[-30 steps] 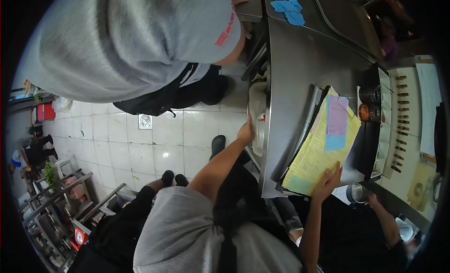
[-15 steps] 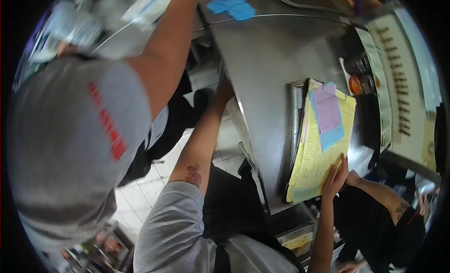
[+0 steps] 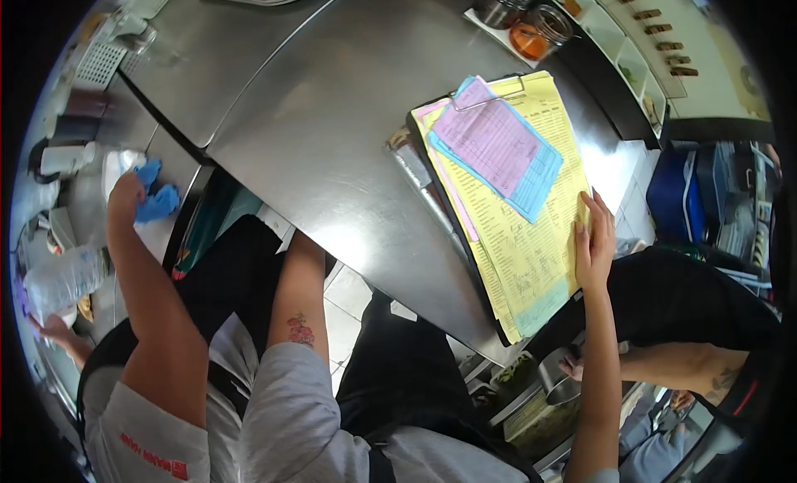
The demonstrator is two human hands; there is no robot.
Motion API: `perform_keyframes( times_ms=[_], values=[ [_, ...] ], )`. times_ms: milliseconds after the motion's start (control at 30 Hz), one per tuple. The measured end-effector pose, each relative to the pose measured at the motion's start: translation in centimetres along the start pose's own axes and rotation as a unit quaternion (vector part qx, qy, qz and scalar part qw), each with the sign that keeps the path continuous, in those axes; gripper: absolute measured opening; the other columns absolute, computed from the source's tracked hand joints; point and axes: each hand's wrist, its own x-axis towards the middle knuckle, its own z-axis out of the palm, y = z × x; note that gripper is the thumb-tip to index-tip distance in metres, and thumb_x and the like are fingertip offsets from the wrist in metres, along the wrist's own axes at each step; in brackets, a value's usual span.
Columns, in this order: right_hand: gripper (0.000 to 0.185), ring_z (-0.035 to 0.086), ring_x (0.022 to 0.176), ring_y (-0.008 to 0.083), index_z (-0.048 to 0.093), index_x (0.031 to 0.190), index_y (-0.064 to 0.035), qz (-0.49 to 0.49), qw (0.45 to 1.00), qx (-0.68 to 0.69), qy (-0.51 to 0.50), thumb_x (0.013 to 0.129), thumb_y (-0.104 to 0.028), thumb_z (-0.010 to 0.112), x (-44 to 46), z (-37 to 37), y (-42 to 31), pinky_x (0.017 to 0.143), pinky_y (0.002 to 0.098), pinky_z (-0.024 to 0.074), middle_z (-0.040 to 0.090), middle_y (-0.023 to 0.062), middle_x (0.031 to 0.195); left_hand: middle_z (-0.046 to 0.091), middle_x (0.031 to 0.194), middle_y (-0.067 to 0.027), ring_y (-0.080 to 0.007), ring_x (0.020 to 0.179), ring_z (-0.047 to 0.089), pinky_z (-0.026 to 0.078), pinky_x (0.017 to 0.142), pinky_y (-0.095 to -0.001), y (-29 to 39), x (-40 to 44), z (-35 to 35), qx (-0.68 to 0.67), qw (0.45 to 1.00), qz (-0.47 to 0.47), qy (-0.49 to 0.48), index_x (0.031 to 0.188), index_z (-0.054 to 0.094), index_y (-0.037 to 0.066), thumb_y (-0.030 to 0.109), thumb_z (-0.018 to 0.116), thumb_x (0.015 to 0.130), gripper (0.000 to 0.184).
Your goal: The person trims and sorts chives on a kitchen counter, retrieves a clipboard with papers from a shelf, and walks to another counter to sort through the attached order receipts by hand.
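- what could go wrong, we judge: the clipboard (image 3: 473,263) lies slantwise on the bench (image 3: 349,134), its bottom end near the front corner, so a careless push could tip it over.
- its yellow printed sheets (image 3: 527,271) are gripped by the wire clip (image 3: 490,93) at the top only; their lower ends are splayed, and a drag from one side might crease or tear them.
- the pink slip (image 3: 490,134) and blue slip (image 3: 544,180) on the clipboard could slide askew if the clip's hold is weak.
- sliding the clipboard toward its clip end could knock the glass jars (image 3: 540,33) beyond it.
- below the clipboard's bottom end, a co-worker's hand (image 3: 573,368) is at a metal container (image 3: 560,379), near our right forearm; a bump there could jog us.
- pose: our right hand (image 3: 596,244) touches the clipboard's right edge, fingers long and slightly apart, forearm rising from below; we cannot tell whether the thumb pinches underneath.
- our left forearm (image 3: 297,296), well left of the clipboard, reaches forward under the bench's front edge, which hides the left hand; we cannot tell whether it grips anything.
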Motion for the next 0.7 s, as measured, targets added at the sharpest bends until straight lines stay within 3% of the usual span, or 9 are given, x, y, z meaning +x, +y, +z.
perform_keyframes(
  times_ms=[400,533,700],
  values=[
    [0.036,0.045,0.123,0.0372,0.053,0.124,-0.0045,-0.006,1.000,-0.007,0.001,0.092,-0.020,0.047,0.0,0.2,-0.3,0.102,0.0419,0.0343,0.049,0.0231,0.130,0.064,0.106,-0.0156,-0.0327,0.096,0.061,0.049,0.083,-0.0444,1.4,-3.0,5.9,-0.047,0.998,-0.020,-0.032,0.113,0.058,0.011,0.033,0.054,0.085,0.037],
    [0.036,0.041,0.127,0.0341,0.052,0.125,-0.0042,-0.004,1.000,-0.002,0.001,0.093,-0.019,0.045,0.0,0.8,0.0,0.104,0.0409,0.0304,0.051,0.0177,0.130,0.064,0.107,-0.0162,-0.0330,0.096,0.062,0.049,0.084,-0.0448,3.2,-6.1,9.8,-0.094,0.995,-0.030,-0.025,0.118,0.056,0.011,0.033,0.054,0.085,0.040],
    [0.038,0.043,0.125,0.0266,0.046,0.131,0.0009,-0.071,0.997,-0.002,0.011,0.098,-0.017,0.042,-0.4,1.9,2.9,0.105,0.0360,0.0315,0.048,0.0155,0.134,0.063,0.109,-0.0169,-0.0333,0.097,0.062,0.049,0.084,-0.0452,5.8,-10.6,17.1,-0.166,0.984,-0.059,-0.009,0.123,0.054,0.010,0.034,0.053,0.086,0.044]
  ],
)
